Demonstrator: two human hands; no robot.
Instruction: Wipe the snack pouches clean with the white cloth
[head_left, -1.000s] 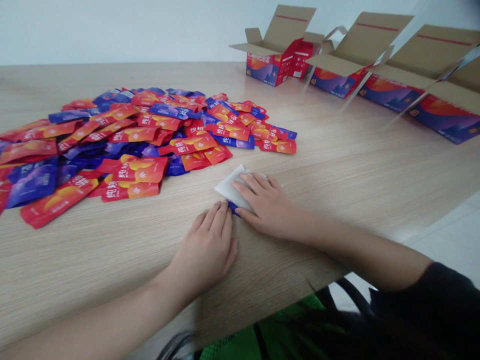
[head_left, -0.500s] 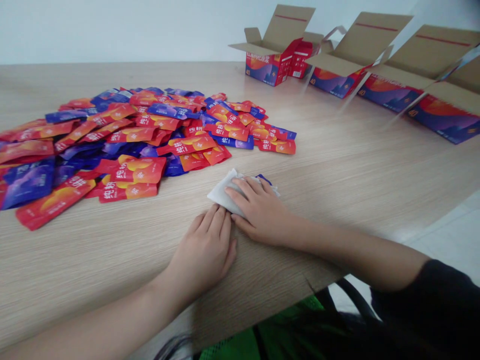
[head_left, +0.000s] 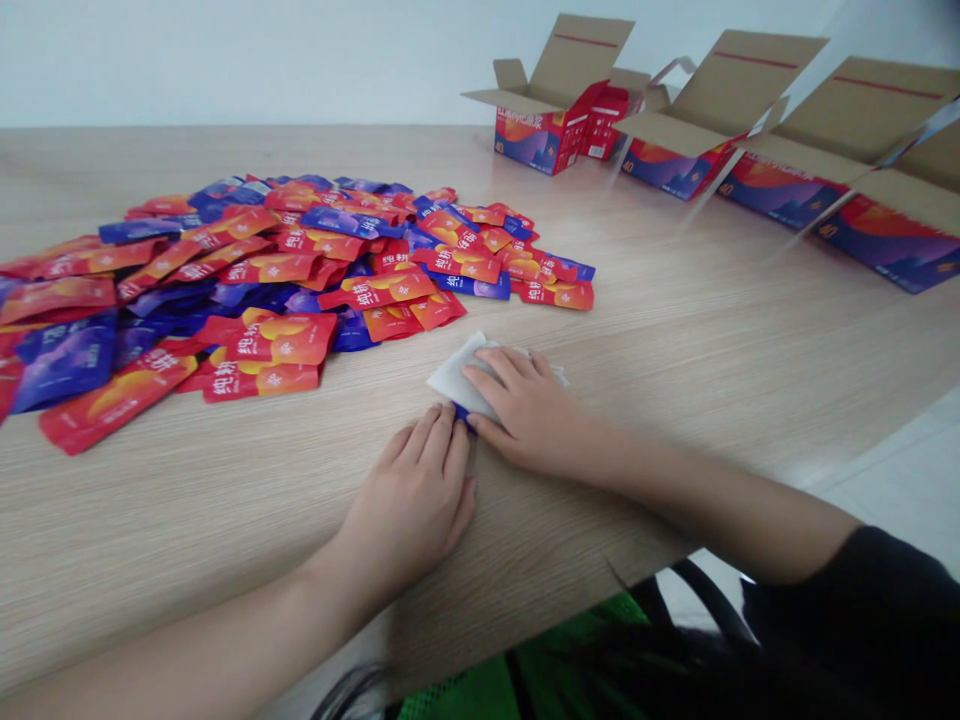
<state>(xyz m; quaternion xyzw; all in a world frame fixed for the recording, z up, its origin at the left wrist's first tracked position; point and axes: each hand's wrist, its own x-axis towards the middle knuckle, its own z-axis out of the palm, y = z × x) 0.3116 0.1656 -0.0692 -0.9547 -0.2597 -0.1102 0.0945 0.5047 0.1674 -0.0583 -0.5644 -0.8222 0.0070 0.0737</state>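
My right hand lies palm down on a small stack of sachets on the wooden table, fingers spread flat over its white top face. A blue edge shows beneath the fingers. My left hand rests flat on the table just left of the stack, fingertips touching its near corner. Neither hand is gripping anything. A large heap of red, orange and blue sachets spreads over the table to the left, a short way from the stack.
Three open cardboard boxes with red and purple printed sides stand along the far right: one at the back, another beside it, a third nearest the right edge. The table's near edge runs under my forearms.
The stack under my right hand shifted slightly left and back to the right again. My left hand kept flat against its corner. The heap and boxes stayed put.
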